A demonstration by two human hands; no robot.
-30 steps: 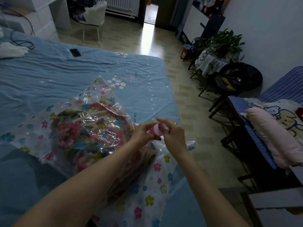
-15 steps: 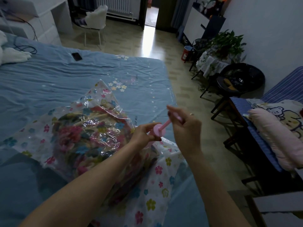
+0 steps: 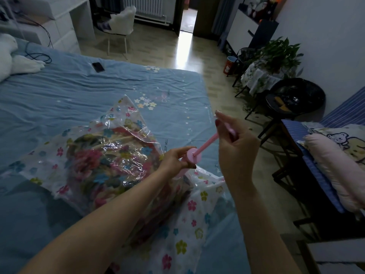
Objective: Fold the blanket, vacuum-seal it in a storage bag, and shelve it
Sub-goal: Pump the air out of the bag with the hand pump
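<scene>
- The right hand (image 3: 235, 144) pinches the handle of a pink hand pump (image 3: 194, 156), its rod drawn out at a slant.
- The left hand (image 3: 174, 160) grips the pump's barrel just below its round cap, steadying it over the storage bag (image 3: 183, 230).
- The blanket (image 3: 102, 161), floral and folded, sits inside the clear flower-printed bag, which lies on the bed (image 3: 59, 95) near its edge.
- Judged step: pumping air out; folding and bagging look done, and the bag is still puffy.
- Next move likely calls for pushing the rod back down while the left hand keeps the barrel seated, repeated until the bag flattens; shelving remains.
- A phone (image 3: 98, 67) lies farther up the bed.
</scene>
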